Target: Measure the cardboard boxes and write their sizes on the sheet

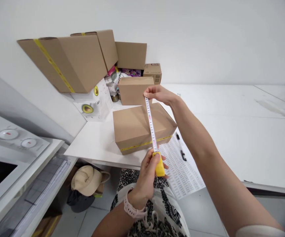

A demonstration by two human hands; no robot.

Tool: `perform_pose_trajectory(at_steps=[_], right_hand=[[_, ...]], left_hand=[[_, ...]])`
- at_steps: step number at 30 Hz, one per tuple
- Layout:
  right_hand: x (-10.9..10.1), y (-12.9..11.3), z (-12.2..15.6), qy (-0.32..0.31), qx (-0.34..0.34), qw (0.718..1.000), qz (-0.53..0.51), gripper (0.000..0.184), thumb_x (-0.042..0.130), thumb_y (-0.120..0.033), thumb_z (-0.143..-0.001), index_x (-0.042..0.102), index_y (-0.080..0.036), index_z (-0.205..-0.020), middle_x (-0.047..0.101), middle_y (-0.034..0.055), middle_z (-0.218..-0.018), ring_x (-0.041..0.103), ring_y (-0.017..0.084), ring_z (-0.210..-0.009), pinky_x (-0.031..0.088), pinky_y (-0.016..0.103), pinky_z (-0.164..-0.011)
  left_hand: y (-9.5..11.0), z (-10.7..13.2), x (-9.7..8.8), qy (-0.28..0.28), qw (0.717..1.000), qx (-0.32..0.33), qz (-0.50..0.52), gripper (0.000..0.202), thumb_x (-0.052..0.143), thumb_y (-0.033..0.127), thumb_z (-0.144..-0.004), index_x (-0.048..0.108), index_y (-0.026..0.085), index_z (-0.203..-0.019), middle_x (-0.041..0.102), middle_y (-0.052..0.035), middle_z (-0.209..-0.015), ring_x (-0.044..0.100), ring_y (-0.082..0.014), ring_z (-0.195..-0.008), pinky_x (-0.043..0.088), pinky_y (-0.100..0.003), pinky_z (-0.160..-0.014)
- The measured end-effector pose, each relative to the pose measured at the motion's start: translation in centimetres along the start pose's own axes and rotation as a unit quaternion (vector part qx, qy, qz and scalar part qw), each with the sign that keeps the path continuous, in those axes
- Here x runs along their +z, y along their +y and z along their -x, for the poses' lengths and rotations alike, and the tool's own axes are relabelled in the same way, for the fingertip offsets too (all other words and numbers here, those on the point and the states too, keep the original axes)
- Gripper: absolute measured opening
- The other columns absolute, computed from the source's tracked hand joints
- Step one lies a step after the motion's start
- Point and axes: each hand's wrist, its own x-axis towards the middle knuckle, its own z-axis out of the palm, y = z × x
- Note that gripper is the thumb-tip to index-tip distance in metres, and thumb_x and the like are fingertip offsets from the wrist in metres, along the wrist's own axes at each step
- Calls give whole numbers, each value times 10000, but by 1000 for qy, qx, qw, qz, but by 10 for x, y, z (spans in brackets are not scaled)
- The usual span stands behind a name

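Note:
My left hand (148, 171), with a pale pink watch on its wrist, is closed around the yellow case of a tape measure (159, 166). The white blade runs out away from me, above a brown cardboard box (134, 123) with yellow tape along its near side. Pinched between the fingertips of my right hand (158, 93) is the blade's far end, near the box's back edge. Whether the blade touches the box top I cannot tell. Printed sheets (182, 174) lie to the right of the box and overhang the table edge, with a black pen (181, 148) on them.
Behind stands a smaller box (132, 90), with another box (153, 70) at the wall. Large taped boxes (78, 59) are stacked on a white avocado-print carton (93, 107) at left. A microwave (6, 158) stands lower left. Caps (86, 181) sit beneath the white table (231, 138).

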Motion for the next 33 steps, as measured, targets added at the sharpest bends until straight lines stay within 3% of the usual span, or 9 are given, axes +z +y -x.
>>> perform_pose_trajectory(at_steps=[3, 8, 12, 15, 18, 22, 27, 30, 33], right_hand=[[1, -18, 30, -2, -36, 999, -23, 338, 794, -500, -778, 664, -191, -822, 638, 16, -791, 549, 143, -744, 471, 308, -738], [14, -18, 121, 162, -19, 985, -47, 348, 722, -531, -848, 696, -228, -1017, 692, 40, -948, 635, 173, -866, 533, 349, -831], [14, 34, 184, 299, 86, 950, 15, 334, 673, -524, -869, 711, -215, -988, 729, 72, -986, 670, 216, -939, 543, 417, -901], [19, 75, 208, 294, 168, 941, 26, 350, 660, -457, -850, 711, -202, -1085, 742, 125, -1138, 681, 266, -1067, 529, 485, -967], [32, 89, 209, 242, 182, 953, -14, 400, 650, -333, -806, 691, -229, -1190, 695, 117, -1306, 638, 279, -1213, 488, 510, -1055], [41, 61, 195, 171, 156, 971, -55, 471, 638, -297, -797, 668, -248, -1264, 698, 99, -1291, 627, 287, -1220, 507, 513, -1043], [35, 7, 181, 212, 121, 970, -7, 551, 684, -442, -835, 623, -256, -1350, 641, 118, -1348, 624, 286, -1113, 561, 473, -903], [36, 0, 175, 236, 129, 963, 5, 577, 677, -495, -844, 613, -246, -1361, 621, 127, -1356, 628, 267, -1050, 563, 447, -855], [41, 6, 170, 246, 155, 957, -4, 579, 642, -544, -864, 613, -241, -1356, 626, 133, -1343, 634, 263, -1032, 557, 441, -854]], left_hand=[[0, -2, -18, 7, 998, 41, -54, 366, 651, 507, -905, 625, 212, -1120, 625, -59, -1033, 626, -163, -813, 571, -232, -565], [-3, 14, -53, -27, 986, 99, -130, 334, 646, 487, -928, 635, 239, -1151, 649, -66, -1065, 641, -183, -859, 591, -255, -626], [-6, 22, -90, 122, 952, 226, -166, 352, 638, 471, -931, 622, 247, -1202, 636, -105, -1259, 677, -213, -943, 590, -248, -619], [-4, 15, -114, 230, 914, 289, -166, 422, 655, 477, -907, 596, 242, -1254, 642, -113, -1283, 694, -220, -928, 578, -234, -574], [6, 3, -123, 239, 924, 262, -142, 434, 684, 490, -860, 622, 217, -1192, 654, -103, -1266, 717, -208, -852, 578, -240, -555], [41, -2, -117, 163, 962, 194, -106, 346, 687, 396, -833, 647, 210, -1122, 660, -68, -1262, 739, -200, -840, 584, -237, -557], [108, -1, -111, 148, 956, 248, -48, 286, 634, 394, -831, 679, 209, -1044, 686, -69, -1249, 734, -195, -742, 555, -232, -445], [135, -3, -107, 138, 957, 250, -61, 262, 615, 363, -838, 688, 207, -1035, 671, -85, -1320, 741, -206, -745, 550, -228, -418], [141, 2, -95, 125, 961, 238, -68, 246, 597, 331, -855, 680, 192, -1041, 697, -91, -1251, 738, -208, -724, 545, -232, -407]])
